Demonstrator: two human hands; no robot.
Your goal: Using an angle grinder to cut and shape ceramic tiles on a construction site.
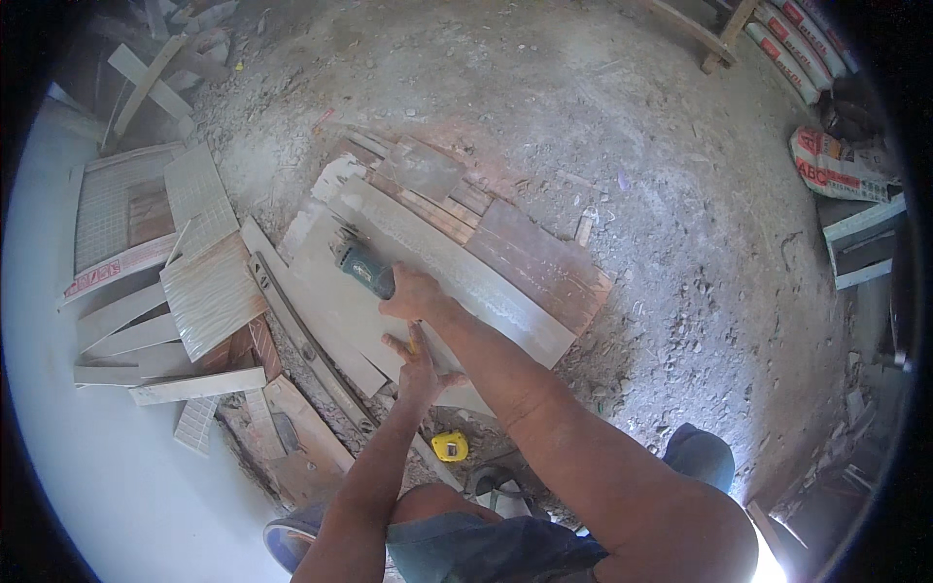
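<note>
A blue-green angle grinder [365, 271] is gripped by its body in my right hand [412, 294]. Its head end points up and to the left, over a large pale grey tile [326, 282], and fine dust hides the disc's edge. Just below, my left hand [418, 377] rests on the tile with its fingers spread. Between those fingers is a thin yellow stick [415, 340], too small to name surely. Another pale tile strip [486, 287] lies along the right side. Beneath are brown tiles [530, 257] and boards.
A long metal straightedge [306, 340] lies left of the tile, and a yellow tape measure [450, 447] near my legs. Tile offcuts [209, 296] are heaped against the white wall [126, 466]. Rubble covers the floor [680, 223]. Bags [792, 49] are stacked at far right.
</note>
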